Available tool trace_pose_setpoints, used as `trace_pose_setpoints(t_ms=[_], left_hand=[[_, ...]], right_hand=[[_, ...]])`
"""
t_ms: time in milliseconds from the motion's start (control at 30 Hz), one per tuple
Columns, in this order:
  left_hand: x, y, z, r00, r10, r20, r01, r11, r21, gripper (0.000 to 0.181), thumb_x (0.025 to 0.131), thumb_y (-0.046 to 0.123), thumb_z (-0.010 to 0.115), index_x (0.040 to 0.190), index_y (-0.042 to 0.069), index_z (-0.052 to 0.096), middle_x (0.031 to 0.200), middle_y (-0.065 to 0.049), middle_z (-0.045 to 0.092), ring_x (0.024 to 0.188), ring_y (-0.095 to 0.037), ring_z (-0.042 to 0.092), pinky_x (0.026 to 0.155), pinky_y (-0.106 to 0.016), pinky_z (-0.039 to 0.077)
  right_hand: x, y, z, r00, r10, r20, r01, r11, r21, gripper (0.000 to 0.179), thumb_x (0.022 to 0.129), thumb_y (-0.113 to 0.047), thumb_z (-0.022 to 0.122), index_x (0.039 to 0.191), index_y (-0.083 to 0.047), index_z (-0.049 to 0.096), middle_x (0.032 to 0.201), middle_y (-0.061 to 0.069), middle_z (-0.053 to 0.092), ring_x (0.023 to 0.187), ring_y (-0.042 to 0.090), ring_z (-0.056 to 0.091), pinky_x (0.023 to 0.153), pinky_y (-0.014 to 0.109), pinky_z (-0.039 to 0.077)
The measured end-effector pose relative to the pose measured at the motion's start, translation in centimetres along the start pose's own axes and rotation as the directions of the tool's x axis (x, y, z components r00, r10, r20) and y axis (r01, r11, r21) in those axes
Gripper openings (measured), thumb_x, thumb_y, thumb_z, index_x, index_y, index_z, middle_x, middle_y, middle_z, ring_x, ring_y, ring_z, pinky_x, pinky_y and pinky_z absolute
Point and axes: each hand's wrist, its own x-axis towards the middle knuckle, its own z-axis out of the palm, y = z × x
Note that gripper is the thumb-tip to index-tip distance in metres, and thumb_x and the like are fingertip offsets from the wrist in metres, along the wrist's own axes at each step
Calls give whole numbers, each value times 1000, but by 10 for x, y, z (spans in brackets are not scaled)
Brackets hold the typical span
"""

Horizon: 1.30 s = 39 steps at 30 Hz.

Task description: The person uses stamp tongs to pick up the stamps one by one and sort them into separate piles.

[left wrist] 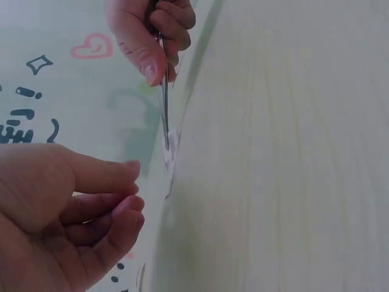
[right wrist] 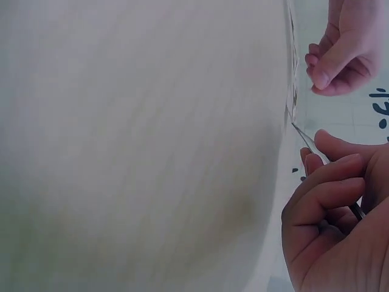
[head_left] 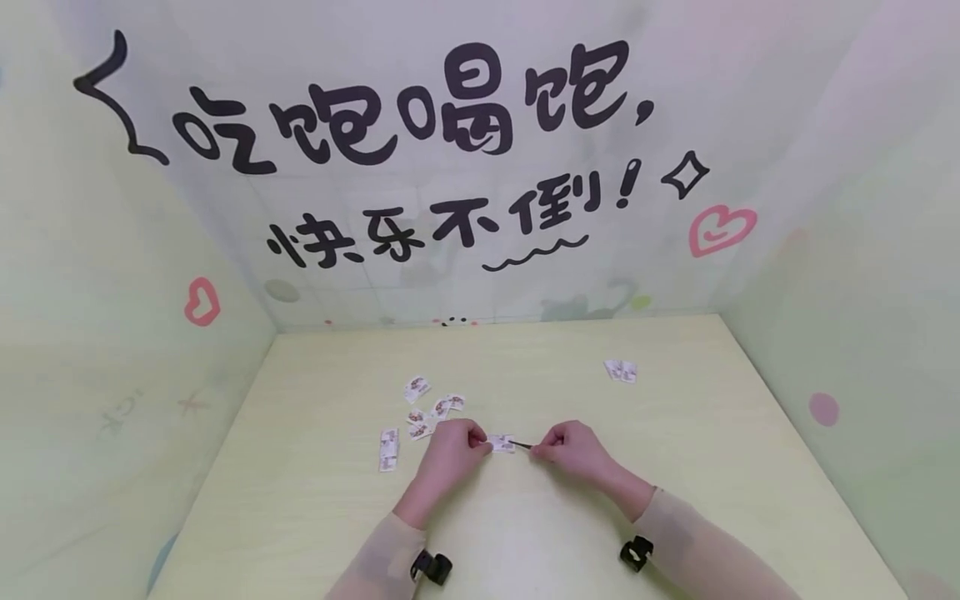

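Note:
My right hand (head_left: 576, 450) pinches slim, pointed metal tweezers (left wrist: 164, 109) with a dark rear part. Their tip lies over a small white printed paper piece (head_left: 501, 443), seen nearly edge-on in the left wrist view. At the piece's left end hovers my left hand (head_left: 450, 454), its thumb and fingers loosely curled close together. In the left wrist view, a small gap separates the left fingertips (left wrist: 132, 170) from the paper, and nothing shows between them. Several similar printed pieces (head_left: 417, 388) lie scattered beyond the left hand.
A printed strip (head_left: 388, 450) lies left of the left hand. Two adjoining pieces (head_left: 621, 371) rest at the far right of the pale table (head_left: 675, 467). Printed cloth walls (head_left: 465, 183) stand behind it and along both sides. Each forearm wears a black wrist device (head_left: 636, 552).

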Motion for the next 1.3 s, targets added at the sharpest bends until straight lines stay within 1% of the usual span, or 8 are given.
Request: trace_pose_setpoints(t_ms=[200, 300, 400, 500, 633, 900, 1033, 1300], left_hand=[[10, 1, 23, 999, -48, -11, 49, 997, 57, 11, 90, 10, 84, 87, 6, 74, 78, 0, 67, 70, -14, 61, 68, -34, 57], [12, 1, 27, 998, -60, -28, 61, 996, 64, 15, 89, 13, 86, 84, 8, 73, 77, 1, 66, 68, -14, 60, 66, -33, 56], [14, 2, 28, 998, -51, -29, 52, 997, 63, 16, 88, 14, 87, 84, 7, 73, 76, 1, 66, 67, -14, 60, 65, -33, 56], [16, 3, 27, 999, -42, -7, 43, 997, 58, 15, 88, 11, 87, 84, 6, 74, 77, -1, 67, 68, -14, 61, 65, -32, 57], [18, 1, 22, 999, -35, 39, 34, 999, 42, 13, 87, 7, 87, 86, 4, 75, 78, -2, 68, 69, -14, 62, 66, -31, 58], [18, -1, 12, 991, -5, 136, 5, 1000, -2, 7, 89, 3, 84, 91, 5, 77, 82, 0, 68, 75, -14, 62, 71, -30, 57], [17, -1, 10, 988, 12, 156, -9, 1000, -16, 7, 89, 1, 83, 92, 4, 78, 82, 1, 68, 76, -13, 63, 72, -30, 57], [18, -3, 8, 983, 29, 179, -27, 1000, -12, 10, 87, -1, 83, 92, 6, 78, 81, 3, 67, 75, -12, 61, 71, -28, 56]], right_hand=[[-2, 4, 4, 1000, 15, 4, -15, 1000, 2, 18, 92, -19, 84, 80, -10, 74, 74, -1, 65, 67, 15, 54, 65, 30, 44], [-2, 6, 2, 1000, 18, 9, -18, 1000, 1, 18, 92, -20, 84, 81, -11, 75, 74, -1, 66, 68, 15, 55, 66, 31, 45], [0, 6, -1, 1000, 20, 23, -19, 1000, -12, 17, 92, -22, 84, 82, -12, 76, 77, -2, 67, 70, 16, 56, 68, 32, 46], [5, 8, -7, 998, 21, 56, -19, 999, -36, 16, 93, -24, 83, 86, -12, 78, 81, -2, 69, 73, 17, 58, 70, 33, 47], [15, 10, -14, 991, 25, 134, -16, 998, -65, 15, 95, -26, 82, 90, -12, 79, 84, -2, 69, 77, 16, 59, 71, 32, 48], [34, 3, -25, 957, 1, 290, 32, 994, -109, 14, 93, -26, 84, 89, -13, 81, 75, -3, 69, 68, 13, 57, 65, 28, 47], [40, -1, -27, 945, -4, 328, 49, 990, -130, 12, 93, -24, 84, 87, -14, 81, 75, -4, 69, 68, 12, 58, 65, 28, 48], [45, -6, -26, 935, -10, 356, 59, 990, -128, 12, 92, -16, 82, 83, -11, 76, 77, -2, 68, 73, 15, 58, 69, 29, 48]])
